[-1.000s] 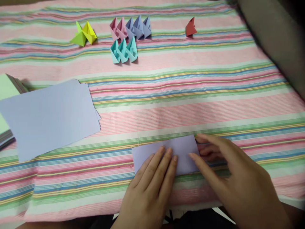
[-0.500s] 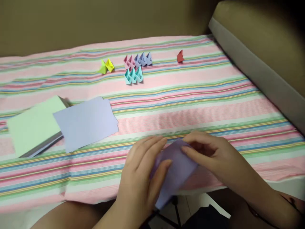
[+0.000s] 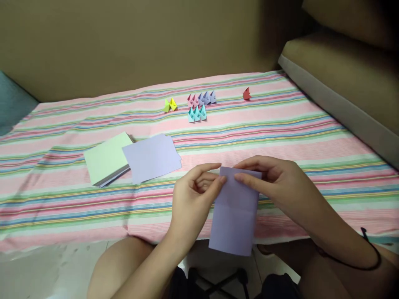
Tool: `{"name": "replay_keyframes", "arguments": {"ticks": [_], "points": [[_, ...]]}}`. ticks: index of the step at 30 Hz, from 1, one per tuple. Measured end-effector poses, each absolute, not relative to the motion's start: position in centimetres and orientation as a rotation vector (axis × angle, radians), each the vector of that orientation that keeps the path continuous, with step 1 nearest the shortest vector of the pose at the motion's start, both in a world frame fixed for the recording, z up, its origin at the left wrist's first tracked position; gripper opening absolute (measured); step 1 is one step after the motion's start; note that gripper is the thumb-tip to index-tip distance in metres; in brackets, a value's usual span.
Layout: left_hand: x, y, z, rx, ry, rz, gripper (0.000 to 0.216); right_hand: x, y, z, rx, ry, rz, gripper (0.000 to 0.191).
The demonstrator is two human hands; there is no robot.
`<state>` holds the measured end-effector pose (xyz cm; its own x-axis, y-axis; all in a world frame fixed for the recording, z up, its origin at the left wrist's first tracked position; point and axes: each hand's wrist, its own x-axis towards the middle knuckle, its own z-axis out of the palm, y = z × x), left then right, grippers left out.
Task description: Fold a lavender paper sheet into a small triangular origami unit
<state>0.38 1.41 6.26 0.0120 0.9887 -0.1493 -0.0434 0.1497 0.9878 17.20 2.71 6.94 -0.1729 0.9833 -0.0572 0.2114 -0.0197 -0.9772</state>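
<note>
A lavender sheet of paper (image 3: 235, 220) with a faint crease across its middle hangs upright over the near edge of the cloth. My left hand (image 3: 196, 191) pinches its upper left corner, with the thumb on the front face. Near the top edge, my right hand (image 3: 271, 178) grips the paper with the thumb in front and the fingers behind. To the left, loose lavender sheets (image 3: 152, 158) lie fanned, overlapping a stack of paper (image 3: 107, 158) topped by a pale green sheet.
Folded paper pieces stand farther back: yellow-green ones (image 3: 170, 105), pink ones (image 3: 192, 100), lavender ones (image 3: 207, 98), turquoise ones (image 3: 197, 113) and a red one (image 3: 247, 94). All rest on a striped cloth (image 3: 249, 145). A cushioned armrest (image 3: 343, 83) borders the right side.
The lavender paper has turned from a slant to nearly upright. My left hand has shifted up to its top corner, fingers curling in. The view has tilted up and moved left.
</note>
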Motion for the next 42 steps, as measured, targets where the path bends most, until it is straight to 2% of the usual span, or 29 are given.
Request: {"name": "replay_keyframes", "arguments": {"ticks": [7,11,14,18,21,23,29,39,42], "points": [[0.1,1.7,6.7,1.033,1.242,1.167,0.027,16.7,3.2,6.9,-1.263,-1.409,1.245,0.023],[-0.1,1.9,6.5,1.007,1.238,1.201,0.028,16.6,3.3,6.2,-1.24,-1.361,1.408,0.03],[-0.2,2.2,6.4,0.997,1.233,1.24,0.029,16.5,3.3,5.8,-1.258,-1.358,1.514,0.027],[-0.2,2.3,6.5,0.977,1.164,1.073,0.038,16.6,3.3,5.7,-1.303,-1.237,1.396,0.026],[-0.2,2.3,6.5,1.01,1.147,0.935,0.025,16.7,3.3,5.8,-1.316,-1.137,1.321,0.03],[-0.1,2.2,6.4,1.045,1.173,0.947,0.017,16.8,3.3,5.9,-1.294,-1.161,1.382,0.032],[-0.3,2.3,6.4,1.045,1.211,1.071,0.017,16.6,3.3,5.4,-1.219,-1.233,1.582,0.033],[-0.3,2.0,6.9,1.073,1.185,1.139,0.019,16.7,3.5,4.6,-1.19,-1.229,1.498,0.029],[-0.6,2.0,7.0,1.172,1.239,1.233,0.018,16.8,3.3,5.1,-1.227,-1.429,1.278,0.022]]}}
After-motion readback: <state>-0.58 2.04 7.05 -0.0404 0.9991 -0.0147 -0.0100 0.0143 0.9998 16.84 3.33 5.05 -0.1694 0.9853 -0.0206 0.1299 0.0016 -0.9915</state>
